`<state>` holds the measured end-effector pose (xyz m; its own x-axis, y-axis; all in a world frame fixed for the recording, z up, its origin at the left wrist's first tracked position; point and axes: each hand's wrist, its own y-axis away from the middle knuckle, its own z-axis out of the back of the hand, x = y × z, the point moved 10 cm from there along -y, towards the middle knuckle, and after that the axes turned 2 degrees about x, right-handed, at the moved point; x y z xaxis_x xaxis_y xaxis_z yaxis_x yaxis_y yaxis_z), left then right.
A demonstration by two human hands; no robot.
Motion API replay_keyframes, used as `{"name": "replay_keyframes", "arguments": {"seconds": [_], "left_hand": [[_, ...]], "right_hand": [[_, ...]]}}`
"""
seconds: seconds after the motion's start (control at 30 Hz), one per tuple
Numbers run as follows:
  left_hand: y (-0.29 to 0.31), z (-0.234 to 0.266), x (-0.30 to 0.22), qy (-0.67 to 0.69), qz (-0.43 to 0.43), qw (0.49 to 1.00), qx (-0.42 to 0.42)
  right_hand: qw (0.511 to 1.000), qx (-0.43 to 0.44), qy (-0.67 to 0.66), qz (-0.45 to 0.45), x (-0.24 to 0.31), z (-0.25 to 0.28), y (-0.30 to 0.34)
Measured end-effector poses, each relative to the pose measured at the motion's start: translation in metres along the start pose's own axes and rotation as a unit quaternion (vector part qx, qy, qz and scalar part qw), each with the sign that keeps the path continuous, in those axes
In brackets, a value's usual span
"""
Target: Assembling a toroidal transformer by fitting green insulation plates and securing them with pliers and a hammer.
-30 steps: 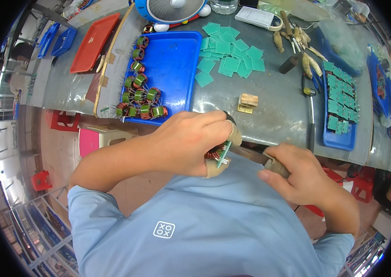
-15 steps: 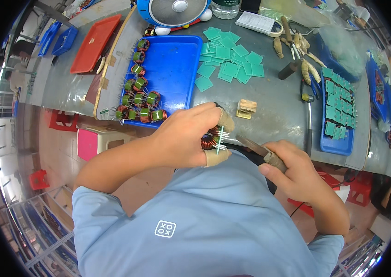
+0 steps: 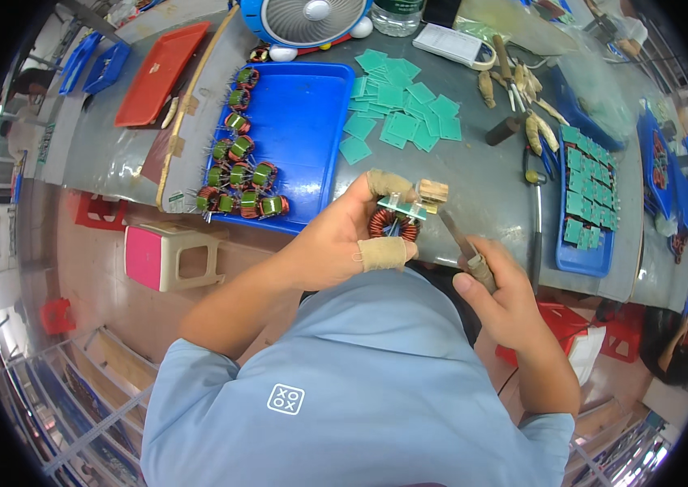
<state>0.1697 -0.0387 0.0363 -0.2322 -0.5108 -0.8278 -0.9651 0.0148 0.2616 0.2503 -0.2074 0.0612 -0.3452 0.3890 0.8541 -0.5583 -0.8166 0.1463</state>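
Observation:
My left hand (image 3: 324,247), with tan wraps on its thumb and finger, grips a copper-wound toroidal coil (image 3: 381,224). On the coil's top side sits a small green board (image 3: 399,209) with light pins standing through it. My right hand (image 3: 500,284) is closed round the wrapped handle of a flat-bladed knife-like tool (image 3: 459,235). Its blade slants up and left, apart from the coil. Just beyond the left fingertips a small wooden block (image 3: 433,191) stands on the bench.
Several coils line the left side of a blue tray (image 3: 299,105). Loose green boards (image 3: 401,97) lie behind. At right, another blue tray (image 3: 583,261) holds boards with pins, beside pliers (image 3: 545,154) and a hammer-like tool (image 3: 536,211). A blue fan (image 3: 311,20) stands at the back.
My left hand has turned the coil, so its board now lies nearly level on top rather than upright at the side. The right hand and tool have shifted slightly, the blade pointing more steeply up.

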Motion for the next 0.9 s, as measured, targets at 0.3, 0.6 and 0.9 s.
{"name": "replay_keyframes", "arguments": {"seconds": [0.3, 0.6, 0.9], "left_hand": [[0.002, -0.008, 0.002, -0.065, -0.004, 0.998, 0.014], [0.007, -0.018, -0.005, -0.131, -0.028, 0.990, 0.031], [0.007, -0.029, -0.011, -0.240, -0.055, 0.966, 0.074]], "right_hand": [[0.992, 0.045, 0.107, 0.050, 0.033, 0.011, -0.013], [0.969, 0.114, 0.199, 0.089, 0.062, 0.017, -0.015], [0.943, 0.099, 0.289, 0.132, 0.072, 0.019, -0.002]]}}
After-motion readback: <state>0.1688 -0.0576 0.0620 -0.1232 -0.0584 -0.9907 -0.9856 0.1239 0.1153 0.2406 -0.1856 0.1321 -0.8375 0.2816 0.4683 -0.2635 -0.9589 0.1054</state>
